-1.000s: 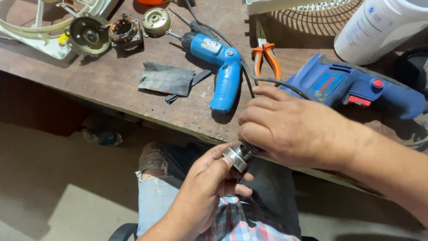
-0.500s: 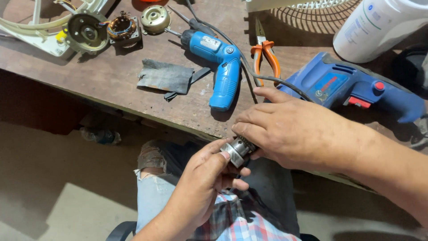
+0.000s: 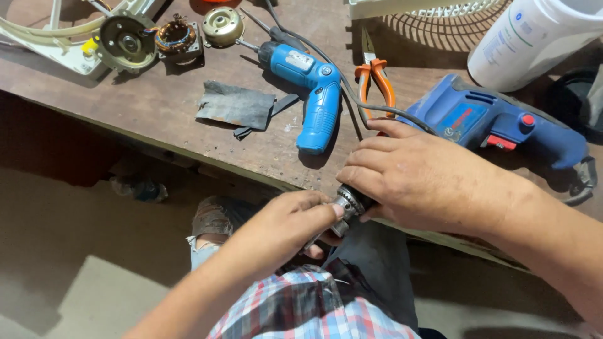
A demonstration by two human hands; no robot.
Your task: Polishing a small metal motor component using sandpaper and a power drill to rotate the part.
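Note:
My right hand (image 3: 418, 179) lies over the front of a large blue corded drill (image 3: 496, 122) at the near edge of the wooden bench (image 3: 157, 113), gripping its nose. The metal drill chuck (image 3: 348, 204) pokes out from under my fingers. My left hand (image 3: 286, 232) pinches the chuck from below and the left, fingers wrapped around it. Most of the chuck is hidden between the two hands.
A smaller blue power screwdriver (image 3: 311, 85) and orange-handled pliers (image 3: 377, 78) lie just behind my hands. A dark rag (image 3: 235, 107), fan motor parts (image 3: 154, 37), a white fan frame (image 3: 69, 34), a fan grille (image 3: 433, 16) and a white container (image 3: 534, 34) sit farther back.
Both hands stay on the chuck. My left hand's fingers have shifted around it, now covering more of it, as if turning it. The drill has not moved.

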